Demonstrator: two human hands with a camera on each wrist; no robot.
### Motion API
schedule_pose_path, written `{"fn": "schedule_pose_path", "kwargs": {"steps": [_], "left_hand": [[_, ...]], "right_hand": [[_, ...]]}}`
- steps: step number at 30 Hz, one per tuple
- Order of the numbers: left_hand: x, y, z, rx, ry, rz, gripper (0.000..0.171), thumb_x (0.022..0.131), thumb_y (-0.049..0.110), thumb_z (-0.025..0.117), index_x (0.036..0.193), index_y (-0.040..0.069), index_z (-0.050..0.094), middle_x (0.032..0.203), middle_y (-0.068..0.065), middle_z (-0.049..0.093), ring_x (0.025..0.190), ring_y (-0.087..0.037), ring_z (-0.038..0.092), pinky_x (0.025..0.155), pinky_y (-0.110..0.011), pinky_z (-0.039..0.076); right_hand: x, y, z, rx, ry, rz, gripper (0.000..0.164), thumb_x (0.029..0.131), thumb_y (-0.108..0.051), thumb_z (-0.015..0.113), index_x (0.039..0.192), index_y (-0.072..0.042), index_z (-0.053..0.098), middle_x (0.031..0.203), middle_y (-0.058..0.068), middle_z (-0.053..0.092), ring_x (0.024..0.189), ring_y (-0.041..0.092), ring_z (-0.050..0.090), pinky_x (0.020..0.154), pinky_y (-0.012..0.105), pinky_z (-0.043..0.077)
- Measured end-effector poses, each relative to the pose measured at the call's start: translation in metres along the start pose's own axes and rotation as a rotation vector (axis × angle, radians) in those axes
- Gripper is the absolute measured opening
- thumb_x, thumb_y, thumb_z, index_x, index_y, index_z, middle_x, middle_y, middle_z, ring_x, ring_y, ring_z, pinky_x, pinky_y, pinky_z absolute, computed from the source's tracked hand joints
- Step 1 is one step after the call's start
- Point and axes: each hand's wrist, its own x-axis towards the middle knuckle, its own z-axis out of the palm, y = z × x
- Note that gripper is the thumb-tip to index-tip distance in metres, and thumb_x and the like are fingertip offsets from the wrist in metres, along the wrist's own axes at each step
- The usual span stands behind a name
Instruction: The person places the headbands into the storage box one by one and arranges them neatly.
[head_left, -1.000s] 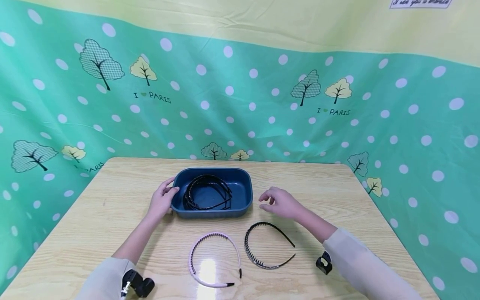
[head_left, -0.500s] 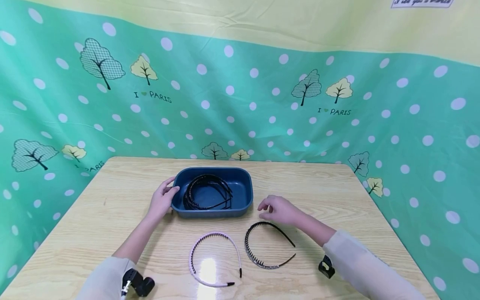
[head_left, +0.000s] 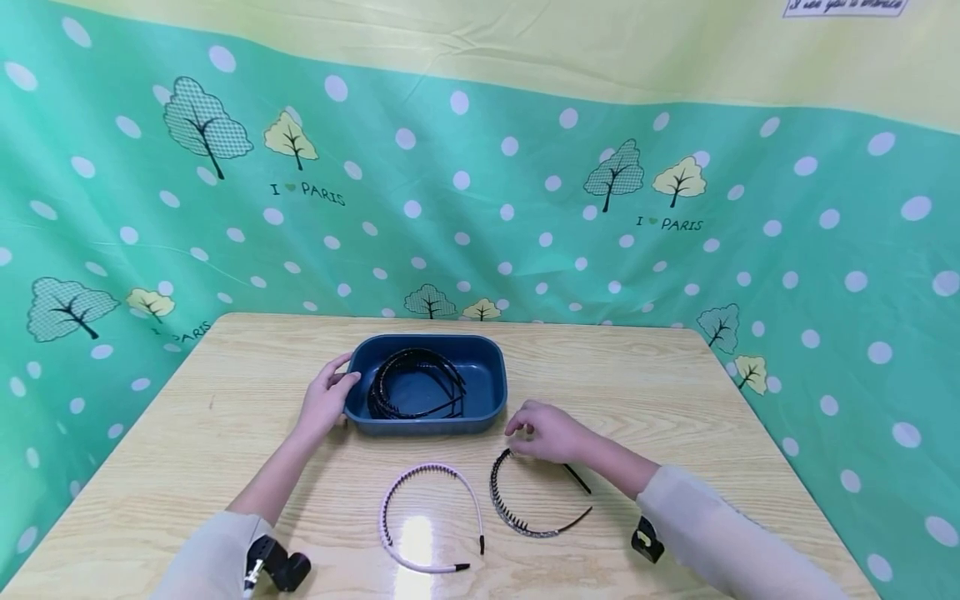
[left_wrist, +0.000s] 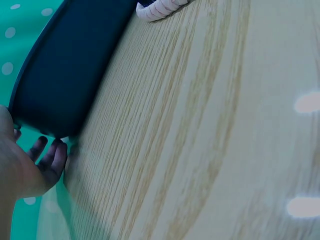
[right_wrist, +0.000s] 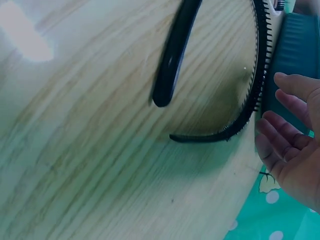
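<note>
My left hand (head_left: 324,404) grips the left end of a blue plastic bin (head_left: 427,427), thumb at the rim and fingers against the outside. Several black headbands (head_left: 377,396) lie stacked inside it. In the right wrist view, my right hand (right_wrist: 295,145) has loosely bent fingers and nothing in them, beside a black toothed headband (right_wrist: 258,70) on the table. From the head view, that hand hovers over the headband's far side and hides part of it; contact cannot be made out. Left of it lies a pale lilac headband (head_left: 383,521) with black tips.
A light wooden table (head_left: 615,367) bears everything. Behind it hangs a green and yellow curtain (head_left: 480,208) with dots and trees. A black wrist camera (head_left: 277,565) sits at the left sleeve, another camera (head_left: 647,540) under the right.
My right hand has come nearer to me and slightly left, from beside the bin to over the black headband's far side. The left hand and the bin stay in place.
</note>
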Motion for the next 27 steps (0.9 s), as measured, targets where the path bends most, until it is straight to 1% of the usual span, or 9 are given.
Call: {"fn": "schedule_pose_path", "kwargs": {"steps": [3, 8, 10, 11, 15, 17, 18, 23, 27], "left_hand": [[0.000, 0.001, 0.000, 0.000, -0.001, 0.000, 0.049, 0.098, 0.032, 0.046, 0.145, 0.020, 0.036, 0.130, -0.023, 0.052, 0.117, -0.033, 0.052, 0.089, -0.029, 0.045], [0.000, 0.000, 0.000, -0.008, -0.002, -0.001, 0.049, 0.098, 0.031, 0.046, 0.145, 0.020, 0.035, 0.130, -0.023, 0.052, 0.115, -0.033, 0.053, 0.084, -0.026, 0.046], [0.000, 0.000, 0.000, -0.016, -0.003, -0.001, 0.049, 0.098, 0.031, 0.046, 0.144, 0.020, 0.036, 0.129, -0.023, 0.052, 0.115, -0.033, 0.053, 0.087, -0.030, 0.047], [-0.001, 0.000, 0.000, -0.012, 0.010, 0.002, 0.049, 0.097, 0.031, 0.047, 0.144, 0.019, 0.038, 0.127, -0.022, 0.053, 0.112, -0.031, 0.055, 0.085, -0.029, 0.048], [-0.002, 0.001, 0.001, -0.014, 0.008, 0.005, 0.049, 0.097, 0.031, 0.048, 0.143, 0.018, 0.038, 0.127, -0.022, 0.053, 0.112, -0.031, 0.055, 0.089, -0.034, 0.046], [-0.002, 0.002, 0.001, -0.006, 0.007, 0.003, 0.050, 0.097, 0.032, 0.047, 0.144, 0.019, 0.037, 0.128, -0.022, 0.053, 0.114, -0.031, 0.054, 0.087, -0.031, 0.046], [-0.002, 0.002, 0.000, -0.008, -0.007, 0.001, 0.051, 0.097, 0.032, 0.046, 0.145, 0.019, 0.035, 0.130, -0.023, 0.051, 0.117, -0.033, 0.052, 0.089, -0.031, 0.045], [-0.001, 0.001, -0.001, 0.000, 0.000, 0.000, 0.050, 0.098, 0.032, 0.046, 0.145, 0.019, 0.035, 0.130, -0.023, 0.052, 0.116, -0.033, 0.052, 0.085, -0.025, 0.044], [0.000, -0.001, 0.000, -0.001, 0.002, 0.000, 0.050, 0.097, 0.032, 0.047, 0.144, 0.019, 0.036, 0.129, -0.022, 0.052, 0.116, -0.032, 0.053, 0.087, -0.027, 0.044]], "right_hand": [[0.001, -0.001, 0.003, -0.022, -0.015, -0.023, 0.017, 0.083, -0.021, 0.069, 0.098, -0.012, 0.069, 0.095, 0.003, 0.060, 0.086, 0.017, 0.056, 0.073, 0.028, 0.045], [0.002, -0.003, 0.008, -0.035, -0.033, -0.059, 0.019, 0.082, -0.020, 0.070, 0.099, -0.013, 0.069, 0.095, 0.001, 0.060, 0.086, 0.016, 0.056, 0.075, 0.027, 0.046], [0.002, -0.004, 0.008, -0.029, -0.045, -0.067, 0.020, 0.082, -0.020, 0.070, 0.101, -0.013, 0.069, 0.096, 0.001, 0.060, 0.088, 0.016, 0.056, 0.077, 0.027, 0.046], [0.002, -0.005, 0.008, -0.028, -0.053, -0.072, 0.021, 0.081, -0.019, 0.071, 0.101, -0.013, 0.069, 0.097, 0.001, 0.060, 0.089, 0.016, 0.056, 0.077, 0.027, 0.046], [0.003, -0.007, 0.009, -0.044, -0.092, -0.094, 0.021, 0.081, -0.018, 0.071, 0.101, -0.015, 0.069, 0.098, 0.000, 0.060, 0.091, 0.014, 0.055, 0.081, 0.027, 0.046], [0.004, -0.007, 0.011, -0.056, -0.106, -0.109, 0.019, 0.081, -0.017, 0.070, 0.100, -0.016, 0.070, 0.099, -0.001, 0.060, 0.092, 0.012, 0.054, 0.082, 0.027, 0.045], [0.004, -0.007, 0.011, -0.061, -0.109, -0.119, 0.018, 0.081, -0.017, 0.070, 0.100, -0.016, 0.070, 0.099, -0.001, 0.060, 0.092, 0.012, 0.054, 0.083, 0.026, 0.045], [0.005, -0.008, 0.014, -0.089, -0.098, -0.169, 0.015, 0.080, -0.016, 0.070, 0.094, -0.018, 0.072, 0.095, -0.003, 0.060, 0.091, 0.011, 0.054, 0.082, 0.024, 0.044], [0.006, -0.007, 0.015, -0.088, -0.092, -0.184, 0.012, 0.081, -0.015, 0.070, 0.091, -0.019, 0.073, 0.091, -0.004, 0.059, 0.087, 0.009, 0.051, 0.079, 0.022, 0.043]]}}
